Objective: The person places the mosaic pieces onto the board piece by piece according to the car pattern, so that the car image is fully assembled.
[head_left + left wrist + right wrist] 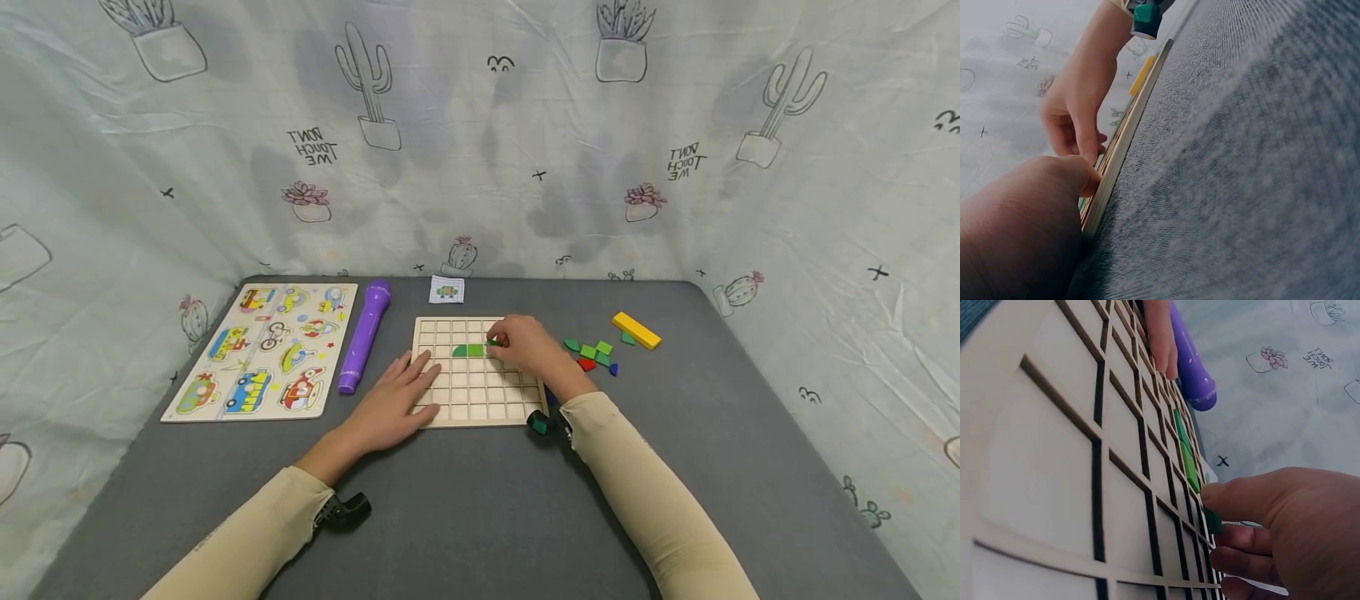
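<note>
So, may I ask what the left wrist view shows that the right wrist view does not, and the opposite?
Only the left wrist view shows the yellow block and the black-and-green device on the right wrist.

Only the right wrist view shows the purple microphone.

Both show the wooden grid board, the left hand, the right hand, the grey tabletop and the printed backdrop. Some green also appears in both, but only a little in the left one.
</note>
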Motion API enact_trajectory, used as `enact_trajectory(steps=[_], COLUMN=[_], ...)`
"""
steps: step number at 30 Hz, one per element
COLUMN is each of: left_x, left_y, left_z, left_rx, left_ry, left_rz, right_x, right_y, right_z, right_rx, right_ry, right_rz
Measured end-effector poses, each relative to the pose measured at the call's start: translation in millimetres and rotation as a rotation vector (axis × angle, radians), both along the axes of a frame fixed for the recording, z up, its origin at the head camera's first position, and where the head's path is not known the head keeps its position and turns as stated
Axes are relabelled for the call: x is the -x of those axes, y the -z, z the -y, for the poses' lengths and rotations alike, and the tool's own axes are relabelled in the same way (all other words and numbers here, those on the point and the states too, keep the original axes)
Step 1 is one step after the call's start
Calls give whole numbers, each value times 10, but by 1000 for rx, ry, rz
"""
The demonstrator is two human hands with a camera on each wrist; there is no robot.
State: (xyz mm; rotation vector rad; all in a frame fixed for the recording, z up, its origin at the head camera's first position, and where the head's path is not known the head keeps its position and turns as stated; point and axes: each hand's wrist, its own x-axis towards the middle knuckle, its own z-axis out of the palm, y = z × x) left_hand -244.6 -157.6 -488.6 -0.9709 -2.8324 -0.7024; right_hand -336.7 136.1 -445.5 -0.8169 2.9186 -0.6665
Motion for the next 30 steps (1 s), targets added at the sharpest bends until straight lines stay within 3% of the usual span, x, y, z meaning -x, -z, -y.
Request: enact_trajectory(steps=[25, 30], left_x=[-2, -1], left_y=[7, 17], left_z=[13, 13], left_rx=[4, 9], left_ry=[5, 3], left_rz=[0, -9], right_x=[-19, -23], right_y=[14, -45], right_z=[-30, -85], right_rx=[96, 138], right_ry=[-3, 3], right_rz=[68, 71])
